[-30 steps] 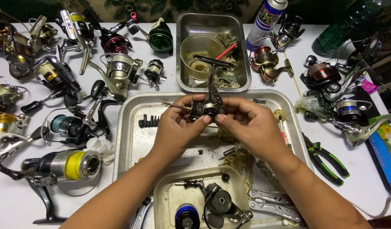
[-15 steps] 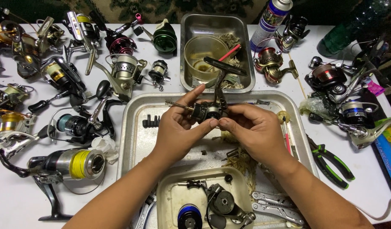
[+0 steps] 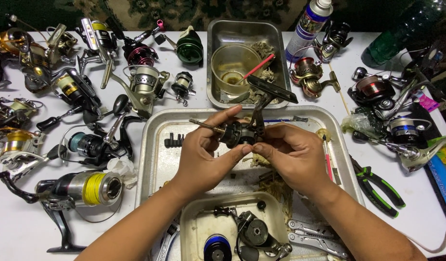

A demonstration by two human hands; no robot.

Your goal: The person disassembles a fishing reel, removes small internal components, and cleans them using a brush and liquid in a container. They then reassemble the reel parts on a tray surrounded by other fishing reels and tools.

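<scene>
both hands meet over the big metal tray (image 3: 153, 159) in the middle of the white table. the left hand (image 3: 203, 157) curls around a dark reel body (image 3: 237, 134), thumb and forefinger pinching it from the near and far sides, with a thin shaft sticking out past the forefinger. the right hand (image 3: 293, 157) closes in from the other side, fingertips pressed against the same reel body, thumb touching the left thumb. the reel's black foot (image 3: 271, 89) juts up and away from the hands, toward the smaller steel pan (image 3: 218, 63) just beyond the tray. that pan holds a clear cup (image 3: 235, 67) with a red stick leaning in it. a small black part (image 3: 173, 140) lies on the tray floor, left of the left hand. just nearer than the tray sits a pale tub (image 3: 196, 229) with loose reel pieces inside. left of the tray lies a reel with yellow line (image 3: 95, 188); right of it, green-handled pliers (image 3: 377, 191). a spray can (image 3: 307, 26) stands beyond the tray's far right corner.
</scene>
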